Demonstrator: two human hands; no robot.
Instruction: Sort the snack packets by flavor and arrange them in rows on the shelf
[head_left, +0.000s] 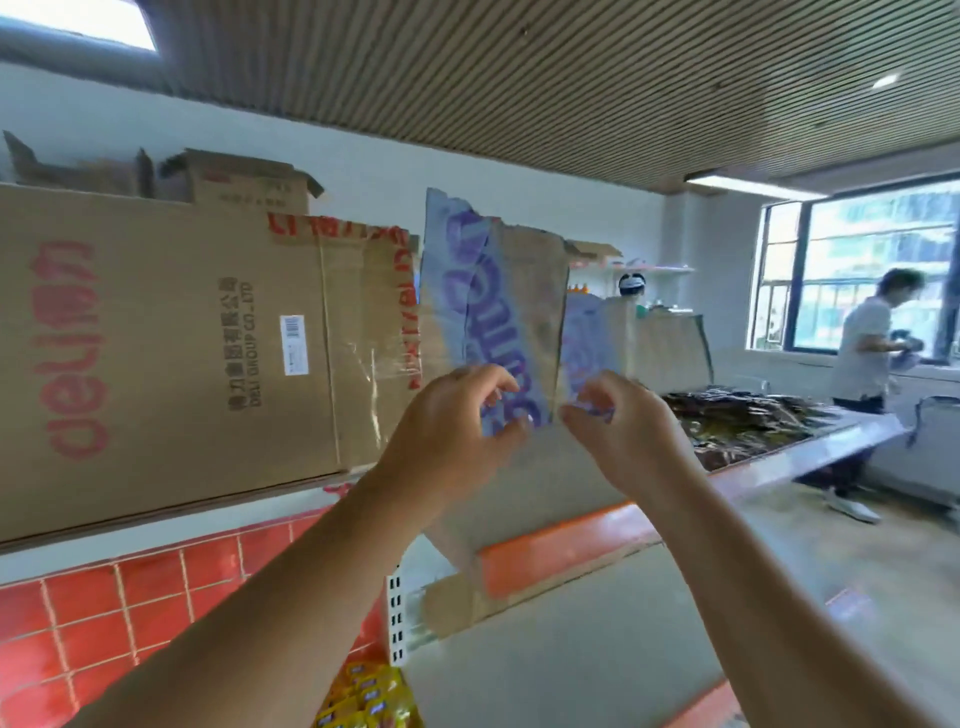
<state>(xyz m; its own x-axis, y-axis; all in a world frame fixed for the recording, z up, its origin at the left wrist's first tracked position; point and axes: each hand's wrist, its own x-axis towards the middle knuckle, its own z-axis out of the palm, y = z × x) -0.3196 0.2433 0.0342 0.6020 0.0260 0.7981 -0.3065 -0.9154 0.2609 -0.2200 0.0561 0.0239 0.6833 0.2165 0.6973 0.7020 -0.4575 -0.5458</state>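
Note:
An open cardboard box stands on top of the shelf, and its raised flap (524, 291) carries grey tape with purple print. My left hand (457, 431) pinches the lower edge of that flap. My right hand (618, 431) pinches the taped edge of the neighbouring flap (660, 343), so the two hands sit close together at the gap between the flaps. To the right of the box, a heap of dark snack packets (743, 415) lies on the shelf top. Yellow snack packets (369, 696) show on a lower shelf between my forearms.
A large brown carton with red print (156, 338) stands left of the box, with more cartons behind it. The shelf has an orange front edge (561, 545) and a red tiled wall (130, 613) beside it. A person (867, 353) stands by the window at the right.

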